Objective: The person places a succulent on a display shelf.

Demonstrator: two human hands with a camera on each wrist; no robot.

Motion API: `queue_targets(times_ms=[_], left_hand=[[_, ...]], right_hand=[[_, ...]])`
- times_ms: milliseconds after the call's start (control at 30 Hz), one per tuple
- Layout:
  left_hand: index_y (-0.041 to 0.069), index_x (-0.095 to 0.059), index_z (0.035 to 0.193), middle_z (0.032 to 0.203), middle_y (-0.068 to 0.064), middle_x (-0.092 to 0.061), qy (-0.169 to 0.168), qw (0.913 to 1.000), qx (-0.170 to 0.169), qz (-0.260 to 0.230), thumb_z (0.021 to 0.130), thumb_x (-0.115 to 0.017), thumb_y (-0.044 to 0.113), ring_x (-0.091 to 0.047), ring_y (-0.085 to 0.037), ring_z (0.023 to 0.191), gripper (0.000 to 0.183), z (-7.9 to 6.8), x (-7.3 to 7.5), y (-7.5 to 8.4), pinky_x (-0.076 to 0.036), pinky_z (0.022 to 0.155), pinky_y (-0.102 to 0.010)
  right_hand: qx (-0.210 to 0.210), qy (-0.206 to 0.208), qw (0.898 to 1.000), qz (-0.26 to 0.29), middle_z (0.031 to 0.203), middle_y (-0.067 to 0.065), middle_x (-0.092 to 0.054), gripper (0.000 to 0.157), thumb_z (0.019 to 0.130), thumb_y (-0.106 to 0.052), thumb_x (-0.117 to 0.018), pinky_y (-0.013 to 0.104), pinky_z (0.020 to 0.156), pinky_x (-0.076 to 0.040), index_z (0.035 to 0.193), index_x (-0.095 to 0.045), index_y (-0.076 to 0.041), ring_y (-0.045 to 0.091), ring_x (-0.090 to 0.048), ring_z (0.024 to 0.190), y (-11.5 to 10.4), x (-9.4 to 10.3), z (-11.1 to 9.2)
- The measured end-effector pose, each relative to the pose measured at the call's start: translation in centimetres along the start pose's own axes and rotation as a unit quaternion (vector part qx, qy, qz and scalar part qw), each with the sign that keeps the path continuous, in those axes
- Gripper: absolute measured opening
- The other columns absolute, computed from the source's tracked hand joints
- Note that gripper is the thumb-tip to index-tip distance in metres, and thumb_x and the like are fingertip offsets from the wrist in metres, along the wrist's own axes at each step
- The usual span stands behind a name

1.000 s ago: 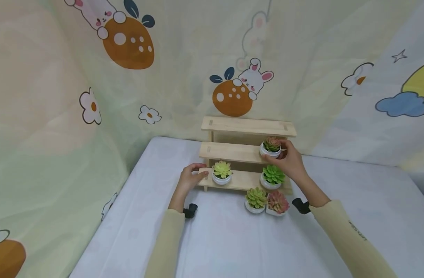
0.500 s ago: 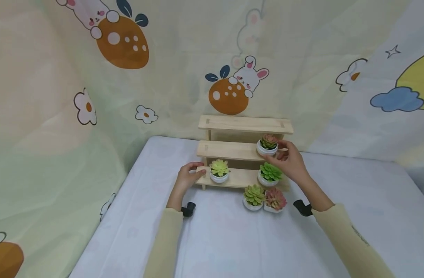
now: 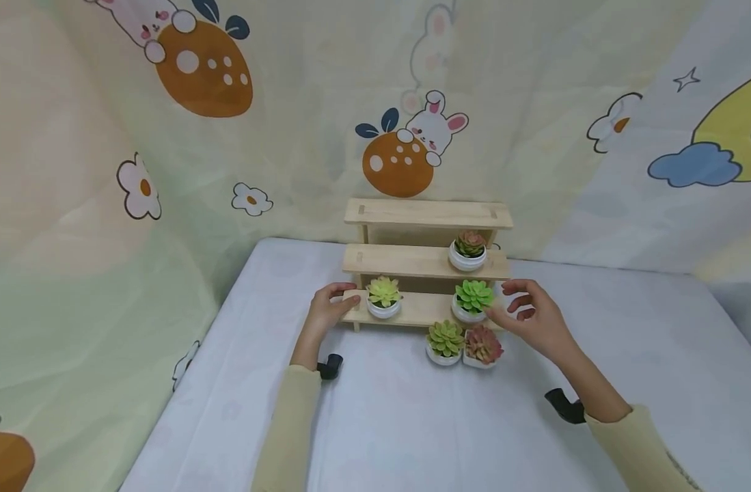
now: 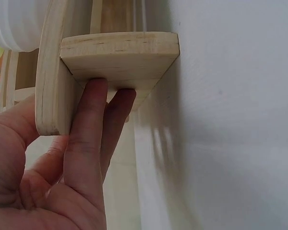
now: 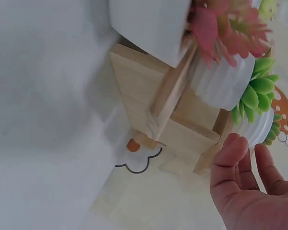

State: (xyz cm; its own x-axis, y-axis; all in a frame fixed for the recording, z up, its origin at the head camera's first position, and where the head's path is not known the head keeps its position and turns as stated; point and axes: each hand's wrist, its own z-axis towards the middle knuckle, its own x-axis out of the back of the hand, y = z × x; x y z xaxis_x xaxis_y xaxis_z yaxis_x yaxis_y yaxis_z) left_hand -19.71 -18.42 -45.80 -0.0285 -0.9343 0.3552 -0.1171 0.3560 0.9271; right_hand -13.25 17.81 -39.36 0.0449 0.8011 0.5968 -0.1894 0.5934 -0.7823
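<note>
A three-step wooden plant stand [image 3: 424,262] stands against the back. My left hand [image 3: 329,309] grips the left end of its bottom board [image 4: 50,96], thumb above and fingers underneath. My right hand [image 3: 531,318] is off the stand's right side, loosely bent fingers holding nothing. A reddish-green succulent in a white pot [image 3: 469,254] sits at the right of the middle step. On the bottom step are a yellow-green succulent [image 3: 384,294] at left and a bright green succulent [image 3: 472,299] at right, close to my right thumb.
In front of the stand, a green succulent [image 3: 445,339] and a pink succulent in a squarish white pot [image 3: 482,347] stand side by side on the white-covered table [image 3: 400,417]. A printed cloth backdrop [image 3: 313,102] rises right behind the stand.
My right hand has let go of the reddish-green succulent's pot on the middle step and drawn back down and right. My left hand keeps its grip. The head view has shifted slightly.
</note>
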Motion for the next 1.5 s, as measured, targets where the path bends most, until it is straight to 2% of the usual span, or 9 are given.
queue_targets(times_ms=[233,533,800,1100,1500], left_hand=[[0.002,-0.065,0.121,0.122,-0.018,-0.061,0.003,1.0,-0.006,-0.003,0.09,-0.072,0.018,-0.046,-0.033,0.126,0.036,0.2,0.5,0.4,-0.031,0.107,-0.053],[0.003,-0.065,0.121,0.121,-0.018,-0.061,0.004,1.0,-0.006,-0.003,0.09,-0.072,0.019,-0.046,-0.032,0.128,0.036,0.4,0.6,0.6,-0.031,0.108,-0.052],[0.002,-0.064,0.122,0.122,-0.019,-0.06,-0.002,1.0,0.001,-0.009,0.09,-0.072,0.018,-0.046,-0.032,0.127,0.037,0.4,0.5,0.9,-0.032,0.107,-0.052],[0.003,-0.064,0.122,0.122,-0.018,-0.06,-0.001,1.0,0.003,-0.009,0.09,-0.072,0.018,-0.045,-0.032,0.128,0.037,0.5,0.3,0.7,-0.032,0.107,-0.051],[0.003,-0.064,0.122,0.123,-0.019,-0.06,-0.003,0.9998,0.017,-0.01,0.09,-0.072,0.018,-0.045,-0.032,0.128,0.037,0.2,-0.1,0.3,-0.032,0.107,-0.051]], right_hand=[[0.028,-0.012,0.999,0.027,0.116,0.019,-0.055,0.049,0.082,-0.009,-0.077,0.019,0.068,-0.048,0.123,-0.052,0.003,0.018,-0.054,0.087,0.7,-0.7,-2.3],[0.008,-0.049,0.999,0.008,0.123,0.017,-0.055,0.063,0.077,-0.015,-0.084,0.025,0.069,-0.05,0.129,-0.051,-0.001,0.024,-0.058,0.092,2.6,-2.1,-4.3],[0.006,-0.072,0.997,-0.008,0.118,0.019,-0.055,0.071,0.074,-0.016,-0.086,0.028,0.068,-0.053,0.132,-0.05,0.002,0.025,-0.061,0.088,3.2,-3.0,-4.6],[0.022,-0.071,0.996,-0.042,0.113,0.025,-0.061,0.063,0.073,-0.006,-0.085,0.036,0.071,-0.056,0.126,-0.052,0.007,0.028,-0.066,0.085,3.6,-3.2,-4.1],[-0.024,-0.067,0.996,-0.045,0.115,0.023,-0.063,0.066,0.073,-0.017,-0.087,0.037,0.073,-0.056,0.128,-0.055,0.005,0.03,-0.067,0.09,3.3,-2.5,-5.1]])
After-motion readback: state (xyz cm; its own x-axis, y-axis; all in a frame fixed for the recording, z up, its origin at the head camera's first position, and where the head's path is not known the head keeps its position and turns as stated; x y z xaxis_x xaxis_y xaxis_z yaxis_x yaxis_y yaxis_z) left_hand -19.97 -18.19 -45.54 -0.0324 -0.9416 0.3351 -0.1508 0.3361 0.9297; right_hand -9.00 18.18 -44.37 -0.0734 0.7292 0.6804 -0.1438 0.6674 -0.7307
